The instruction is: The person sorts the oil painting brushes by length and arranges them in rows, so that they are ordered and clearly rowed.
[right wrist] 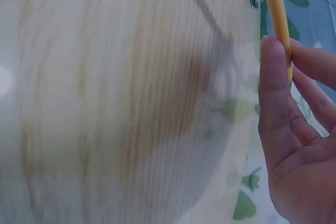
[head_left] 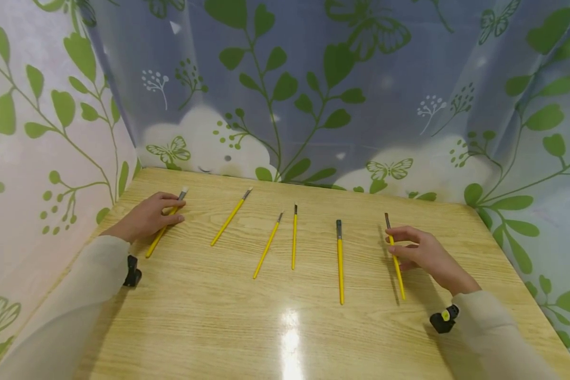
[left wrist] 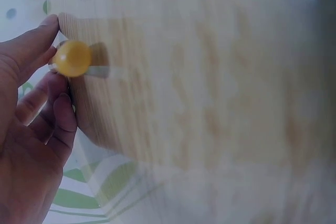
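Note:
At the table's left my left hand [head_left: 149,216] has its thumb and fingers around the upper part of a paintbrush [head_left: 157,243] with a pale tip. In the left wrist view this brush's round yellow end [left wrist: 72,59] points at the camera and hides part of the grip. My right hand [head_left: 425,256] pinches a brown-tipped paintbrush [head_left: 397,269] between thumb and fingers; its shadow falls apart from it on the table. The right wrist view shows its yellow handle [right wrist: 278,11] against the thumb.
Between the hands, several yellow-handled paintbrushes lie spaced out on the wooden table [head_left: 218,316]: one brush [head_left: 230,219] leans right, a thin pair [head_left: 267,250] is near the middle, and a thicker brush [head_left: 340,269] is further right. A leaf-patterned cloth [head_left: 304,132] encloses the table's back and sides.

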The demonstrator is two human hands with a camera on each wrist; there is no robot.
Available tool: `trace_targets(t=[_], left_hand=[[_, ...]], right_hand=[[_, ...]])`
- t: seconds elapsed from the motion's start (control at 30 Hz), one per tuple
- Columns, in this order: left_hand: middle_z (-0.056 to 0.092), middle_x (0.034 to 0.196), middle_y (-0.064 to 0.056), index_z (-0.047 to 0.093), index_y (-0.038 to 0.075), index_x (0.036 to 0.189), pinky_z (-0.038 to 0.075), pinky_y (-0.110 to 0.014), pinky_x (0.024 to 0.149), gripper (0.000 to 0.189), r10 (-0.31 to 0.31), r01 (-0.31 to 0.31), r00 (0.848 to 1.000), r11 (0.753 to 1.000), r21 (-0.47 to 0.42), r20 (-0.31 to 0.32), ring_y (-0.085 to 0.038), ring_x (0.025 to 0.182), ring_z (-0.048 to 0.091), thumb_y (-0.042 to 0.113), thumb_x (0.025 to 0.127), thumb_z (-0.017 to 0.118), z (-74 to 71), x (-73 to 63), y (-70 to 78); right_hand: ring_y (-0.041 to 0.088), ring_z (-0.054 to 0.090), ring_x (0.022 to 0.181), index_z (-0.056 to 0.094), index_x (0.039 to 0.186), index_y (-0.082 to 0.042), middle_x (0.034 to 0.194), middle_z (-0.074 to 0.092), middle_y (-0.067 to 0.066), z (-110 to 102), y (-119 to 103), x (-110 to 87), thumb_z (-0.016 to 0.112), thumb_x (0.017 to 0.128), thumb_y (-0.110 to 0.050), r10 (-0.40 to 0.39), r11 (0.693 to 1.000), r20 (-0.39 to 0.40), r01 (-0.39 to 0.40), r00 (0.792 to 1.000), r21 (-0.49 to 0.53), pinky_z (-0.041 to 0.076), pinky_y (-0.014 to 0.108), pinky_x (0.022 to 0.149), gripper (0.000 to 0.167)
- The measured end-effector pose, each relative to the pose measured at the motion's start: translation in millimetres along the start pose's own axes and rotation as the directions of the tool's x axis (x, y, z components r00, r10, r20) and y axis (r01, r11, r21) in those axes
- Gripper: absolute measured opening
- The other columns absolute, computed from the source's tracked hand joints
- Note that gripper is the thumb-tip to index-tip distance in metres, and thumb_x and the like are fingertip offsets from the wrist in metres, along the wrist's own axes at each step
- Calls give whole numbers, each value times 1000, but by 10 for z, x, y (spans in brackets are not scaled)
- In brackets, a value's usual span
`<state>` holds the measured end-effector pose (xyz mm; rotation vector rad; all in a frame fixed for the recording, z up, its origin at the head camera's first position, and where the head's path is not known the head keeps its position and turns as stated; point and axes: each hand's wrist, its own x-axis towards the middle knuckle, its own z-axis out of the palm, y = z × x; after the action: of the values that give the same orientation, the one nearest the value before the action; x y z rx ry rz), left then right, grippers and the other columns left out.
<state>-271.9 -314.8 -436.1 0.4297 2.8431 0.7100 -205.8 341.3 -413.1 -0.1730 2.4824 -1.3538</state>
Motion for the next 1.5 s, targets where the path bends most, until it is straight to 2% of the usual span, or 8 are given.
trace_targets(t=[0.1, 0.3, 0.4, 0.63, 0.9, 1.1, 1.23, 1.5], left_hand=[[36, 164, -36, 49, -5, 161, 33, -75, 122, 61, 3, -3, 1000, 1000, 0, 1, -59, 151, 35, 30, 113, 64, -8, -2, 6], [35, 165, -37, 47, -5, 161, 31, -75, 122, 61, -4, 4, 1000, 1000, 5, 7, -60, 152, 33, 29, 113, 63, -20, 1, 17], [35, 165, -37, 47, -5, 161, 31, -75, 123, 61, -7, 7, 1000, 1000, 8, 8, -60, 152, 33, 29, 113, 63, -25, 6, 16], [35, 165, -37, 47, -5, 161, 31, -75, 122, 61, -7, 7, 1000, 1000, 2, 7, -60, 152, 33, 29, 113, 63, -30, 5, 11], [35, 164, -36, 47, -4, 162, 32, -75, 122, 61, -4, 5, 1000, 1000, -4, 10, -60, 152, 33, 29, 113, 64, -27, 8, -5], [32, 166, -36, 45, -4, 163, 30, -76, 123, 63, -1, 2, 1000, 1000, -22, 28, -60, 153, 31, 30, 113, 63, -27, 3, -21], [30, 167, -36, 44, -4, 164, 29, -76, 122, 64, -5, 7, 999, 999, -39, 39, -60, 154, 29, 30, 113, 62, -34, -9, -6], [36, 166, -36, 48, -4, 161, 30, -76, 123, 59, -5, 4, 999, 1000, 11, 34, -61, 153, 31, 24, 112, 65, -83, -8, 40]], right_hand=[[35, 68, 131, 43, 165, -2, 163, 47, 28, -51, 38, -14, 67, 111, -27, 0, 1000, 11, 0, 1000, -23, 67, 38, 88, 64], [10, 73, 114, 44, 164, 1, 162, 46, 31, -123, 117, -20, 68, 111, -24, 5, 1000, -5, -5, 1000, -13, 67, 37, 86, 63], [6, 73, 111, 45, 163, 3, 163, 44, 33, -144, 150, -11, 69, 110, -22, 16, 1000, -11, -16, 1000, -16, 68, 37, 84, 63], [16, 76, 108, 47, 161, 4, 160, 45, 36, -160, 217, 16, 68, 111, -19, 42, 996, -16, -44, 999, -73, 68, 37, 82, 59], [1, 73, 97, 51, 158, 3, 147, 56, 29, -163, 269, 15, 70, 110, -24, 70, 992, -21, -72, 997, -103, 67, 32, 80, 59], [3, 73, 98, 52, 158, 3, 157, 50, 32, -160, 253, 43, 71, 109, -26, 62, 990, 6, -60, 998, -129, 67, 31, 80, 60], [6, 73, 97, 54, 156, 4, 154, 51, 33, -157, 249, 43, 70, 110, -24, 57, 986, 4, -56, 998, -154, 67, 31, 79, 57], [5, 73, 99, 58, 154, 3, 151, 55, 30, -138, 250, 29, 70, 110, -25, 64, 987, -4, -64, 998, -146, 66, 32, 80, 53]])
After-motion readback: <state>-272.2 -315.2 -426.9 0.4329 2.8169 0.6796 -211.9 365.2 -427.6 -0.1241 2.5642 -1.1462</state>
